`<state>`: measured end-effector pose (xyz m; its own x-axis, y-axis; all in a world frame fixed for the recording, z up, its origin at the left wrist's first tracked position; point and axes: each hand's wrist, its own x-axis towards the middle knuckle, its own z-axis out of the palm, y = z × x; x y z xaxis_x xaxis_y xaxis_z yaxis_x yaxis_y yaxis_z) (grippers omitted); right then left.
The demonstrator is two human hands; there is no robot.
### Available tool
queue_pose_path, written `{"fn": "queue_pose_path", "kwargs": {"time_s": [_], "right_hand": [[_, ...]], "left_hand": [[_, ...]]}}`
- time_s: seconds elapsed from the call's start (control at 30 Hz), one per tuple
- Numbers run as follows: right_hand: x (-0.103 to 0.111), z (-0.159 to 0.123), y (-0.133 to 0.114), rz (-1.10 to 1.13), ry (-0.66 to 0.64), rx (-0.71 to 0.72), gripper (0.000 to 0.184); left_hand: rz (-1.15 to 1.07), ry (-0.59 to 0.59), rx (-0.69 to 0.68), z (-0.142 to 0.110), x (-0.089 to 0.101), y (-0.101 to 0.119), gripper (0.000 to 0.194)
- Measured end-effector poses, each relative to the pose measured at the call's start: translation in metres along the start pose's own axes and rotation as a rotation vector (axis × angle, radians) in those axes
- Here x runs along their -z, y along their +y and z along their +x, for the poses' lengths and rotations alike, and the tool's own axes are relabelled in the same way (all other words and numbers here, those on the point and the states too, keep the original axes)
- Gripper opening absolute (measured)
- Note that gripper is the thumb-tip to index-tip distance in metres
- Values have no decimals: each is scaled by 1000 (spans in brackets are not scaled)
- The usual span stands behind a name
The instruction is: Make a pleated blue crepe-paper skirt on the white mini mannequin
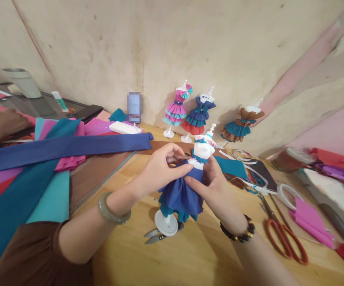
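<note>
Tilted in front of me is a small white dress form (204,151) on a round white base (166,223). A dark blue gathered skirt (179,195) wraps it over a teal layer (167,210); teal trim rings its waist and chest. My left hand (167,167) pinches the skirt's top edge at the waist, fingers closed. On the other side, my right hand (212,184) grips the form's waist, its thumb pressing the blue skirt. The fingers behind the form are partly hidden. Thread snips (155,237) lie under the base.
Three dressed miniature forms, one in pink (178,105), stand by the wall. Orange-handled scissors (285,238) and white strips (263,180) lie right. Left are a long blue strip (70,149), other coloured sheets and another person's hand (8,123). A phone (134,107) leans at the back.
</note>
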<state>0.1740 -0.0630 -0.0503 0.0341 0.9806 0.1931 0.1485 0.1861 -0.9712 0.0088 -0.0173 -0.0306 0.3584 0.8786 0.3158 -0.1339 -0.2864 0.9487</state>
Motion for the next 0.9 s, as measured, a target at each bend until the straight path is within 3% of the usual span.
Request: {"fn": "queue_pose_path", "kwargs": {"time_s": [0.27, 0.67, 0.9], "right_hand": [[9, 0, -11, 73, -94, 16, 74], [6, 0, -11, 76, 43, 16, 64], [10, 6, -10, 239, 5, -60, 66]], "left_hand": [[-20, -16, 8, 0, -1, 1, 28], [47, -38, 17, -5, 0, 9, 25], [34, -201, -12, -3, 2, 2, 61]]}}
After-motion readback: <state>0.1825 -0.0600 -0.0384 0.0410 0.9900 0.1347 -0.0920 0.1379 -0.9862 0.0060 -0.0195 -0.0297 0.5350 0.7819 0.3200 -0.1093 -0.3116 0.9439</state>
